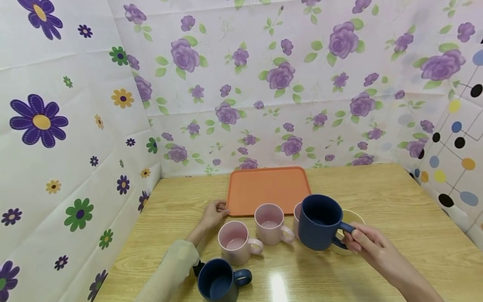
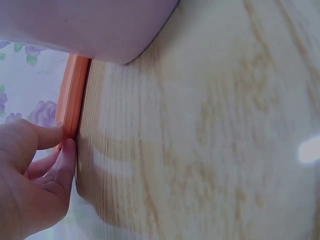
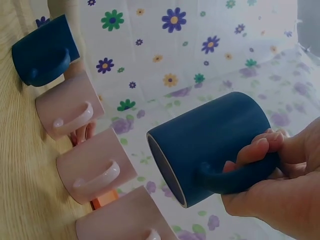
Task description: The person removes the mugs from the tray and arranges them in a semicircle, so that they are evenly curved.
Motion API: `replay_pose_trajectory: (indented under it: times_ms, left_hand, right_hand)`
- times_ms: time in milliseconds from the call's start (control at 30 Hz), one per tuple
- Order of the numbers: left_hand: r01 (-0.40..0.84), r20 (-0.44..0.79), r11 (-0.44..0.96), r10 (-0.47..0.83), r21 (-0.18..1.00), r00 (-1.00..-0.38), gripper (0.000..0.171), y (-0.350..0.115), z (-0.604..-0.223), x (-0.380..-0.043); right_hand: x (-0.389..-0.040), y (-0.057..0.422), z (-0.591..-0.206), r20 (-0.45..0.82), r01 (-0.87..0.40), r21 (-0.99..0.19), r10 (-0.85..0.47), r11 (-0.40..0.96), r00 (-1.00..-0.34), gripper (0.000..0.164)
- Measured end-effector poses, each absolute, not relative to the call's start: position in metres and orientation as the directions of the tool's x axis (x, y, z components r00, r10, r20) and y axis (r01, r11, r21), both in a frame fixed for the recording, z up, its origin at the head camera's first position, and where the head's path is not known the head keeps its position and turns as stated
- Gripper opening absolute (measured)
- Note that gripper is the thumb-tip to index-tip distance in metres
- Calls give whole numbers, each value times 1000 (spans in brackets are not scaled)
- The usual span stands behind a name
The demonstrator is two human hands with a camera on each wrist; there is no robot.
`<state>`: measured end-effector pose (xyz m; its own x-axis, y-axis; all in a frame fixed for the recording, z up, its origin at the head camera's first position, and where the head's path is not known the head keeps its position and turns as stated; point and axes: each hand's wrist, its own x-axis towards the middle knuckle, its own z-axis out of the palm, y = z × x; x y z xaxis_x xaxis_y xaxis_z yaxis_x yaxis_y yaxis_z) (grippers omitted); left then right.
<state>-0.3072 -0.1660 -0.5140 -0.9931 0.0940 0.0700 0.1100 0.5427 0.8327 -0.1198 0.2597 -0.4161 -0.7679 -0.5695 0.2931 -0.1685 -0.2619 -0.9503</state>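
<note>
My right hand (image 1: 371, 245) grips a dark blue mug (image 1: 318, 224) by its handle, holding it above the table. In the right wrist view its pale-edged base shows, with my fingers curled through the handle. My left hand (image 1: 214, 214) pinches the front left corner of a flat orange tray (image 1: 268, 188) between thumb and fingers; the left wrist view shows the tray's rim (image 2: 73, 100) in that pinch. The held mug partly covers a third pink mug (image 1: 297, 216) and a cream-yellow mug (image 1: 354, 217) behind it in the head view.
Two pink mugs, one nearer (image 1: 233, 247) and one farther (image 1: 269, 228), stand before the tray. Another dark blue mug (image 1: 219, 281) stands closest, beside my left forearm. All are on a wooden table (image 1: 392, 201), with flower-printed sheets (image 1: 241, 84) behind and at the sides.
</note>
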Motion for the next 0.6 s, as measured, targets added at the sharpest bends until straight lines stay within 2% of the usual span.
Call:
replay_pose_trajectory:
  times_ms: [200,600]
  left_hand:
    - [117,66,566,109,816,-992,34,-165,-509,-309]
    - [99,49,569,103,817,-993,41,-163,-504,-312]
  right_hand:
    - [-110,271,-421,253,-154,-963,-537,-223,-805,32]
    - [-93,297,-431,290,-78,-934,-613,-349,-735,38]
